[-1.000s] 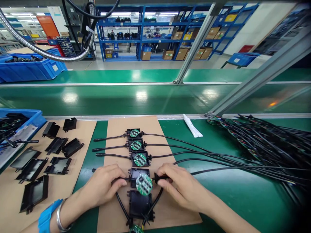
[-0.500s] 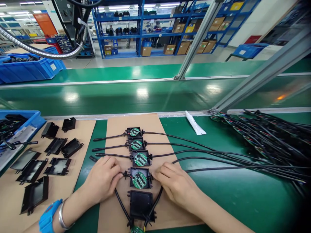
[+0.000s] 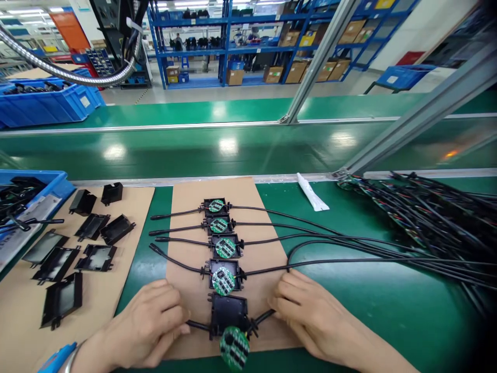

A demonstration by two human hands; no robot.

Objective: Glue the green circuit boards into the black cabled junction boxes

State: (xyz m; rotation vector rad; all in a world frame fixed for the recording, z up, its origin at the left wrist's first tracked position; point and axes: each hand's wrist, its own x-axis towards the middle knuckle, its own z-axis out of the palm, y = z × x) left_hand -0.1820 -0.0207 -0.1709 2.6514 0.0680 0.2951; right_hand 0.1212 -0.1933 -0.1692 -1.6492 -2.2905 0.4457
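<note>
My left hand is closed on the short black cable at the left side of the nearest black plastic box. On the other side, my right hand pinches the long black cable close to that box. A round green circuit board hangs tilted over the box's near edge, joined to the cables. Beyond it, several boxes stand in a column, each with a round board; the closest of these boards lies over its box, with cables leaving both sides.
Brown cardboard lies under the column. Loose black housings sit on cardboard at the left, beside a blue bin. A white tube lies at the back, and a heap of black cables at the right.
Both hands have left the fourth box and moved nearer to me, onto the cables of the closest box. That box's board has risen into view, and the fourth box's cables now lie free.
</note>
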